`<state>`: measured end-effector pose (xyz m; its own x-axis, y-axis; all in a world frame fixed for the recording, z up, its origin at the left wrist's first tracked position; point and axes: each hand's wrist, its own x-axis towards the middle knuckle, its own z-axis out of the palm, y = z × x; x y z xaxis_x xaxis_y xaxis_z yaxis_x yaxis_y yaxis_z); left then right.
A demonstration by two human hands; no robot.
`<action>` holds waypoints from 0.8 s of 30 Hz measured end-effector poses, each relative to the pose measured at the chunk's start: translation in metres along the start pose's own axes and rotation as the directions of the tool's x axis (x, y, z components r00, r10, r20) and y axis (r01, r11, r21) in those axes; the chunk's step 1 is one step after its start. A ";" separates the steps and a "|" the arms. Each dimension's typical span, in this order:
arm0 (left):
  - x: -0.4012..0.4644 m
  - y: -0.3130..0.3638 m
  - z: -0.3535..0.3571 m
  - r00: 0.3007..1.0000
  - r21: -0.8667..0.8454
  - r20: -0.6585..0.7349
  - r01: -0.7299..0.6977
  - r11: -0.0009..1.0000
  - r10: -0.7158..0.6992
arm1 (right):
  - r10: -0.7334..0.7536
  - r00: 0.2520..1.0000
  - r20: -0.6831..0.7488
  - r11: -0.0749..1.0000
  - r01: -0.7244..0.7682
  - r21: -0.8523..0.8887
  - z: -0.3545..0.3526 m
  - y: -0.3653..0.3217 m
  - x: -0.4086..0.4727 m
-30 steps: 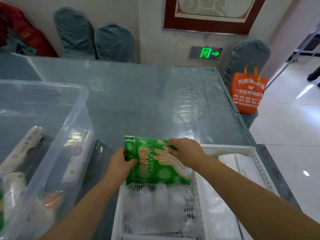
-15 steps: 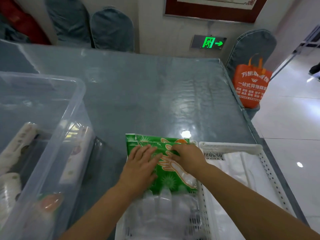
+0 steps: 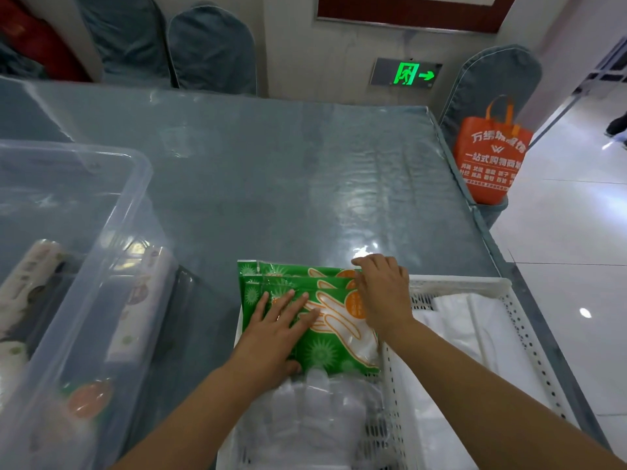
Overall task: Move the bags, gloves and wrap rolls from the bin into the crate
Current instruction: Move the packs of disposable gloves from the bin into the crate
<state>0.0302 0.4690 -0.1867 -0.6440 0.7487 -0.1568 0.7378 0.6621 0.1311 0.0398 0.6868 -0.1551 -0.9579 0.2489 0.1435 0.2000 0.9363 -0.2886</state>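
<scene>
Glossy blue-grey table covering (image 3: 271, 171) fills most of the view, with fabric-covered chairs (image 3: 210, 56) pushed against a pale wall behind it, a lit green exit sign (image 3: 407, 73) low on that wall, and an orange shopping bag with white lettering (image 3: 490, 157) sitting on a chair at the table's right edge. At the left of the table stands a clear plastic bin (image 3: 112, 212); through its wall show white printed wrap rolls (image 3: 146, 300) lying lengthwise, and a packet with an orange round mark (image 3: 88, 400) near the bottom. At the near right stands a white perforated plastic crate (image 3: 488, 290), split by a divider into two compartments. White plastic bags (image 3: 475, 334) lie in the right compartment. In the left compartment lie translucent white gloves (image 3: 315, 415), and at its far end a small stack of green glove packets printed with a white hand outline (image 3: 325, 347) rests with its top edges over the crate's far rim. The left hand (image 3: 271, 337) lies flat on the top packet, fingers straight and spread a little, pressing down on its left half. The right hand (image 3: 383, 293) sits at the packets' upper right corner, fingers bent over the edges there; whether it pinches them or only steadies them I cannot tell.
</scene>
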 end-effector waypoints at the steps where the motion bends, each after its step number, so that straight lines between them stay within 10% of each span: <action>1: 0.000 0.000 0.001 1.000 -0.003 0.002 0.002 1.000 -0.002 | 0.033 0.999 0.027 0.999 -0.032 -0.014 -0.001 0.003 0.005; 24: 0.000 0.005 -0.004 0.999 0.029 -0.014 0.041 0.999 -0.040 | -0.105 0.989 0.102 0.994 0.109 -0.029 -0.020 0.009 0.014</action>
<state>0.0329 0.4726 -0.1818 -0.6760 0.7219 -0.1478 0.7166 0.6908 0.0964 0.0326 0.7038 -0.1370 -0.9896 0.1223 0.0760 0.1005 0.9646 -0.2439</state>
